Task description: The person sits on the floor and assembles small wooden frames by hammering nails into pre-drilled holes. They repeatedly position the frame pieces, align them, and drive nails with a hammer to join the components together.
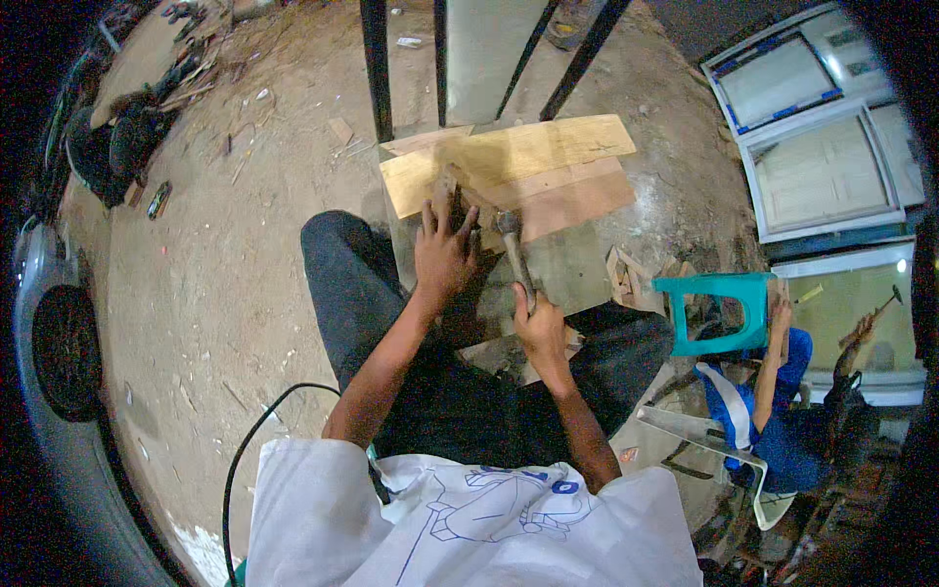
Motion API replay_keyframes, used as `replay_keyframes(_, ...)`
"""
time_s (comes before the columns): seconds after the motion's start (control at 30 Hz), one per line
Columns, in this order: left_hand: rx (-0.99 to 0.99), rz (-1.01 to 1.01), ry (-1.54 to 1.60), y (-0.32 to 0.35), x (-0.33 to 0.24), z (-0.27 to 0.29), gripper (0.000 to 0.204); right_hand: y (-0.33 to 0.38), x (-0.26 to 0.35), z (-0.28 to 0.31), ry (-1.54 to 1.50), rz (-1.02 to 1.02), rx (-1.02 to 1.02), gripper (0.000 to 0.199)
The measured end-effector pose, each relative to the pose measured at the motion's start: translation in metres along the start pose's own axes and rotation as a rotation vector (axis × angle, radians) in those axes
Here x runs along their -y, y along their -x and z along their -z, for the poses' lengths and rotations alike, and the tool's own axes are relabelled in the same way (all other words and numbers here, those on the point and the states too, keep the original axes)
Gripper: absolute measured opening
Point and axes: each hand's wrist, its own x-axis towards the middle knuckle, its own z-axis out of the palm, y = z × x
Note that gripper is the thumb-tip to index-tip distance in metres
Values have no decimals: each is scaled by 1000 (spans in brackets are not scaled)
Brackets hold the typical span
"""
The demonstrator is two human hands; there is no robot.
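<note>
Grip, left side: the left hand (445, 258) has its fingers spread about a narrow piece (451, 190) whose far end reaches over the yellow board (553, 154); from this distance I cannot tell whether it pinches that piece or only steadies it. The board lies crosswise just beyond the hand. Main hazard, in my judgement: the thumb sits close to the head of the hammer (521, 264), so a small error of aim could catch it. Second: with too little support from the left, the narrow piece could tilt or skid under a blow. Right hand (540, 331) is wrapped closed around the hammer's handle; a slack hold would let the head twist. Further right, the brown board (587, 199) lies along the yellow one's near side; I suspect jolts could shift both if neither is fixed. Wood scraps (626, 278) lie near the teal stool (714, 285); a careless knee could scatter them.
</note>
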Motion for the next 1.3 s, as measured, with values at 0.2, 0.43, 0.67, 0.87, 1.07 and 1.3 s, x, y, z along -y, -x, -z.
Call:
replay_keyframes(0.2, -16, 32, 9, 1, 0, -4, 45, 11, 9, 8, -285, 174, -249, 37)
replay_keyframes(0.43, 27, 32, 23, 7, -4, 2, 44, 7, 3, 6, -76, 125, -74, 42)
replay_keyframes(0.67, -6, 19, 25, 0, -3, -4, 46, 5, -18, -18, -165, 82, -150, 41)
replay_keyframes(0.87, 48, -21, 7, 11, -12, 13, 58, 23, -29, 3, -309, 83, -161, 42)
replay_keyframes(1.07, 27, -81, 179, 4, -5, 9, 46, 48, -52, 13, -411, -38, -273, 48)
replay_keyframes(1.3, 50, 93, -95, 5, -29, 1, 65, 48, -77, 3, -697, -297, -209, 51)
